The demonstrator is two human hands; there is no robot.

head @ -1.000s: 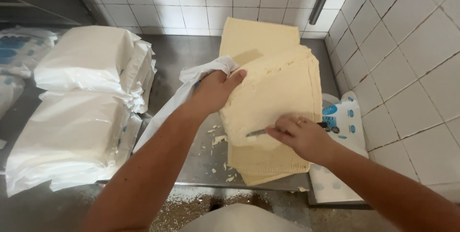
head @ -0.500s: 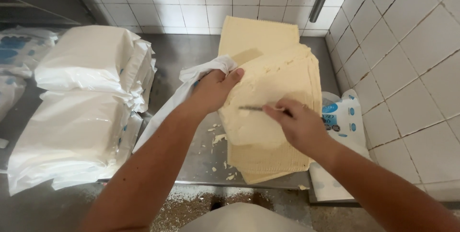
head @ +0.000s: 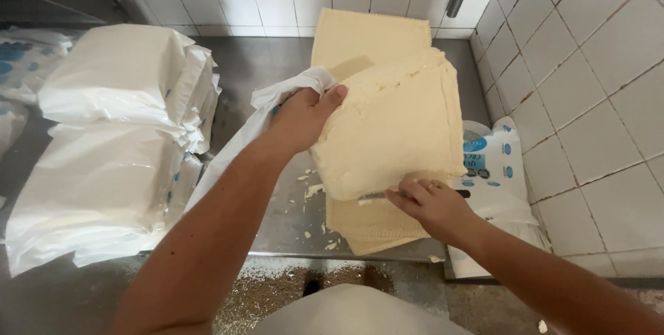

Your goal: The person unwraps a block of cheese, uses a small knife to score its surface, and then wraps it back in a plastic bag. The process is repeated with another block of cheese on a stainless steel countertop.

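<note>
Right hand [head: 432, 205] gripped the knife [head: 387, 196], blade pointing leftward under the pale block [head: 391, 127]; left hand [head: 302, 117] clutched white wrapping [head: 266, 117], steadying its far-left edge.

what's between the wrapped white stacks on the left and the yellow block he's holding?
Head view: a loose white wrapper trailing from the left hand gripping the yellow block, over bare steel table.
</note>
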